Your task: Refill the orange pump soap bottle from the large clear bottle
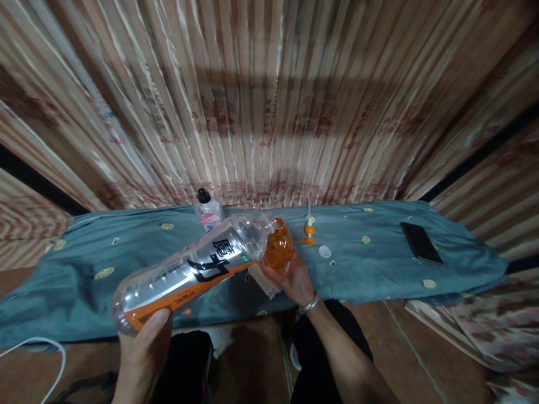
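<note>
My left hand point(145, 348) is closed around the lower end of a large clear plastic bottle point(185, 275) with a silver and orange label. The bottle is tilted, its neck pointing up to the right. A small round orange bottle point(278, 249) is gripped in my right hand point(297, 280), a bracelet on that wrist. The large bottle's mouth meets the orange bottle's open top; I cannot tell whether liquid passes between them. On the cloth beyond my right hand lie an orange pump head point(309, 231) with a clear tube and a small white disc point(324, 251).
A teal patterned cloth point(362, 280) covers the low table. At the back stands a clear bottle point(209, 213) with a black cap. A black phone point(421, 242) lies at the right. Striped curtains point(269, 112) hang behind, and a white cable point(59, 348) loops at lower left.
</note>
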The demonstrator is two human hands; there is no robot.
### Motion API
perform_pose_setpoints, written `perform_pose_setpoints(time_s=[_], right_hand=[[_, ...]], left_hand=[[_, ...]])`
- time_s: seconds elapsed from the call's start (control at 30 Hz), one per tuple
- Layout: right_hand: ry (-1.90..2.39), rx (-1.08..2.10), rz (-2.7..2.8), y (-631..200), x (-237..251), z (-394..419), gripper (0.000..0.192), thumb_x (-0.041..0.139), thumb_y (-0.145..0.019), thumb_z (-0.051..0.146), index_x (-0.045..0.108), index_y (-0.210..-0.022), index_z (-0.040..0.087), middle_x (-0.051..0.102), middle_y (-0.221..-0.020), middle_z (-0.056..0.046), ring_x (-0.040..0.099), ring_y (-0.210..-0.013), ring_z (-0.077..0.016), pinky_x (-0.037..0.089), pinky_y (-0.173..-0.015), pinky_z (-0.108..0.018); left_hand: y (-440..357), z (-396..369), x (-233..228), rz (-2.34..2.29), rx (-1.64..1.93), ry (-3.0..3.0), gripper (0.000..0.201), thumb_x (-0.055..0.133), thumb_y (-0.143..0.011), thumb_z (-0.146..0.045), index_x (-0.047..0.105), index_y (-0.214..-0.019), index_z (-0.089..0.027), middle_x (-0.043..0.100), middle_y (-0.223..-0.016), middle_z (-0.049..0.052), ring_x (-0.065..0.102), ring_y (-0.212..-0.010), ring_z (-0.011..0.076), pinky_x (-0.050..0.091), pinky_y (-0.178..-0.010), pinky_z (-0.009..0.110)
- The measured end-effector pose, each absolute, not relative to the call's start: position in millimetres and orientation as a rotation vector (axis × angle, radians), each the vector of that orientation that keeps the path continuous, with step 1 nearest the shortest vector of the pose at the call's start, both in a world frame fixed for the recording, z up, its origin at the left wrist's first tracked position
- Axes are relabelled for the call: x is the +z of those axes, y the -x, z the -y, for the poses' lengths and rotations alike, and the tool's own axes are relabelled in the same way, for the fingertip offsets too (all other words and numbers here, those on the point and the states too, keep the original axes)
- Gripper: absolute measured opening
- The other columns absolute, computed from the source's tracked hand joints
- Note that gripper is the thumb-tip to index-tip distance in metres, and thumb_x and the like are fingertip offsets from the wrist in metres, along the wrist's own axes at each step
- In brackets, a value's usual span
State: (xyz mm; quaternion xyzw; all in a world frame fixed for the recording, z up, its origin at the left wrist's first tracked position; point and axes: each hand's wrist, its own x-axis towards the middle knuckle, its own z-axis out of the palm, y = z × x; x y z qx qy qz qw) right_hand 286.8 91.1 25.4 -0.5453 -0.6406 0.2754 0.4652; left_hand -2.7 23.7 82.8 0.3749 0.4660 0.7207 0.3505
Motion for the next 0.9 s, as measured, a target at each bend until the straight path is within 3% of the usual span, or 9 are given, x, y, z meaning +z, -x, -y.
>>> perform_pose_setpoints(time_s=[0.53,0.67,0.9], right_hand=[[1.351,0.675,1.557,-287,21,-93,0.078,0.084,-0.085,0.043,0.056,-0.155,0.021,0.083,-0.136,-0.015,0.083,-0.124,-0.0383,0.068,-0.109,-0.056],[1.361,0.678,1.566,-287,25,-92,0.074,0.084,-0.085,0.043,0.059,-0.151,0.022,0.085,-0.131,-0.014,0.085,-0.119,-0.0377,0.071,-0.105,-0.054],[1.368,0.680,1.550,-285,30,-91,0.071,0.084,-0.085,0.043,0.061,-0.148,0.021,0.085,-0.133,-0.014,0.084,-0.121,-0.0376,0.071,-0.105,-0.054]], left_hand=[[2,-19,82,-1.246,1.835,-0.897,0.062,0.106,-0.057,-0.045,0.081,-0.111,-0.027,0.082,-0.127,0.007,0.075,-0.084,0.0189,0.067,-0.057,0.024],[4,-21,80,-1.233,1.842,-0.918,0.061,0.106,-0.053,-0.042,0.082,-0.107,-0.026,0.082,-0.120,0.007,0.074,-0.082,0.0202,0.065,-0.053,0.025],[-2,-20,84,-1.227,1.863,-0.939,0.058,0.104,-0.058,-0.042,0.081,-0.108,-0.026,0.083,-0.117,0.006,0.075,-0.081,0.0203,0.063,-0.053,0.024]])
